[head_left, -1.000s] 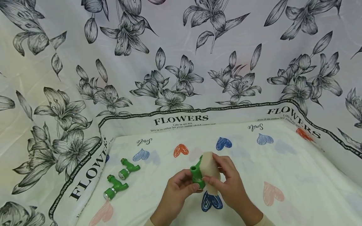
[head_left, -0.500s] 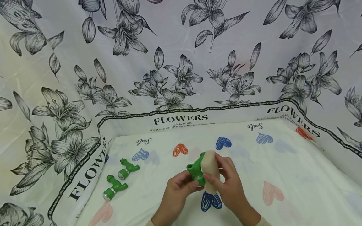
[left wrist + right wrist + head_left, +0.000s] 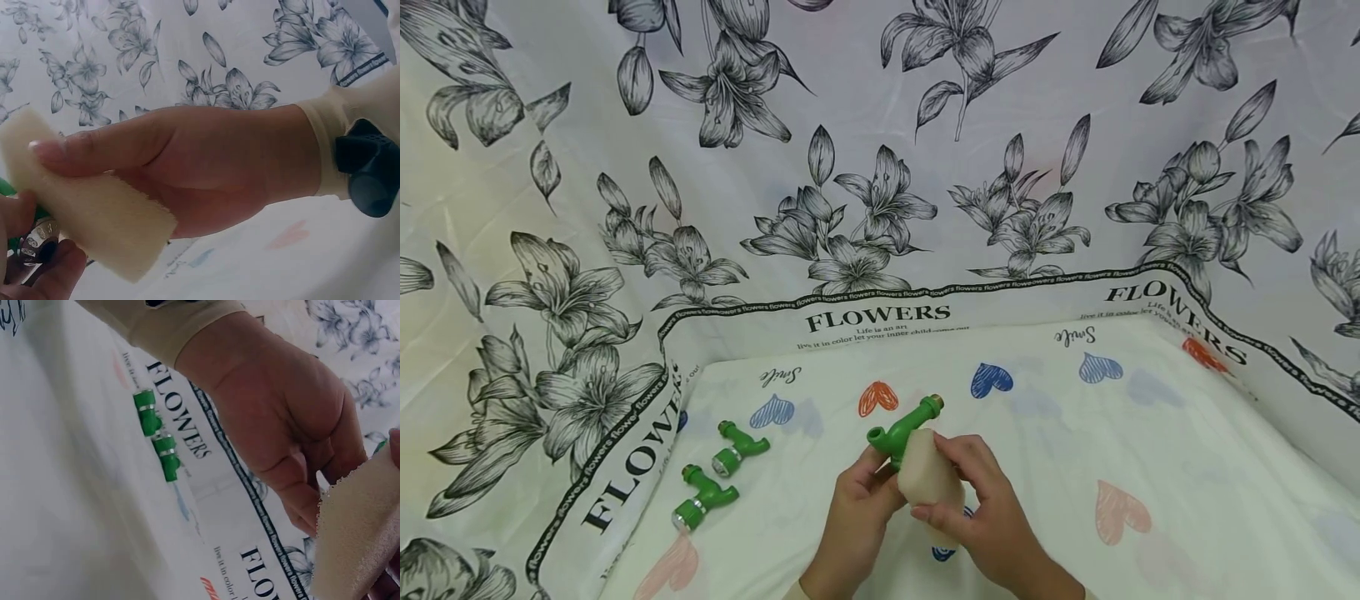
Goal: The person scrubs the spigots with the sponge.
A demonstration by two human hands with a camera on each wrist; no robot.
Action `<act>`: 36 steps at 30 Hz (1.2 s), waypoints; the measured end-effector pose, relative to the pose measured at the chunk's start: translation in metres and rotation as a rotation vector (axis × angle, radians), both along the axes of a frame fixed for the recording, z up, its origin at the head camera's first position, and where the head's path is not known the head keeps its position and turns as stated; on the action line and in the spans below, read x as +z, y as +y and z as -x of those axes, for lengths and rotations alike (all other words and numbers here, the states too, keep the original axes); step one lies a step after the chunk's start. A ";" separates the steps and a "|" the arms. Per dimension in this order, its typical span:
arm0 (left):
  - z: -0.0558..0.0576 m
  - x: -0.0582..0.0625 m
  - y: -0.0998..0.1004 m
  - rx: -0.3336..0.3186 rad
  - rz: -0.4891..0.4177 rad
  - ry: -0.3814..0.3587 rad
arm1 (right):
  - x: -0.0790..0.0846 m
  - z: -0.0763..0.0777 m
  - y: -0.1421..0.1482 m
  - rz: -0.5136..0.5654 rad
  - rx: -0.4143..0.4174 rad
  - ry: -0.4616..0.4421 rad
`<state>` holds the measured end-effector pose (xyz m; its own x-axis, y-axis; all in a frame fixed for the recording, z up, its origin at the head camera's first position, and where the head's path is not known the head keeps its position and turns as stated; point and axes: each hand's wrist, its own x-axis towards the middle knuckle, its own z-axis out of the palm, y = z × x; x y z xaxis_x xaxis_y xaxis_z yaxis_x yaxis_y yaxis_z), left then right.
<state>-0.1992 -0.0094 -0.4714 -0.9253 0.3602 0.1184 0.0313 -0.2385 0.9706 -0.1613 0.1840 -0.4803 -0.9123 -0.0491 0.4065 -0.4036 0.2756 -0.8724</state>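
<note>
In the head view my left hand [image 3: 859, 521] grips a green tap [image 3: 904, 429], its threaded end pointing up and to the right. My right hand [image 3: 996, 517] pinches a cream sponge [image 3: 931, 475] against the tap's near side, covering its lower body. The left wrist view faces the right hand [image 3: 206, 162], whose thumb lies along the sponge [image 3: 94, 209]; the tap's silvery part [image 3: 39, 242] shows between left-hand fingers [image 3: 59, 275]. From the right wrist the left hand [image 3: 281, 415] appears behind the sponge [image 3: 356, 531], which hides nearly all of the tap.
Two more green taps, one farther back [image 3: 739, 450] and one nearer [image 3: 703, 498], lie on the left side of the white heart-print cloth [image 3: 1037, 483]. A flower-print curtain [image 3: 865, 225] encloses the back and sides.
The held tap has turned so its spout points left and its threaded end stands clear of the sponge. The sponge has moved down and to the left, tilting with the right hand.
</note>
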 end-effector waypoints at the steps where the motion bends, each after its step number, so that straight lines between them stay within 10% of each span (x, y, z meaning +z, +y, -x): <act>1: 0.000 0.000 -0.001 0.020 -0.007 -0.006 | -0.001 -0.001 0.000 -0.002 0.019 0.011; 10: 0.000 -0.001 -0.002 0.108 -0.031 -0.009 | -0.004 -0.001 -0.002 0.020 0.047 0.055; 23: -0.004 0.008 -0.004 -0.034 0.068 0.066 | -0.004 0.007 0.007 0.084 0.000 -0.023; 36: -0.003 0.006 -0.010 -0.154 0.015 -0.009 | -0.013 0.017 0.017 0.111 0.023 0.005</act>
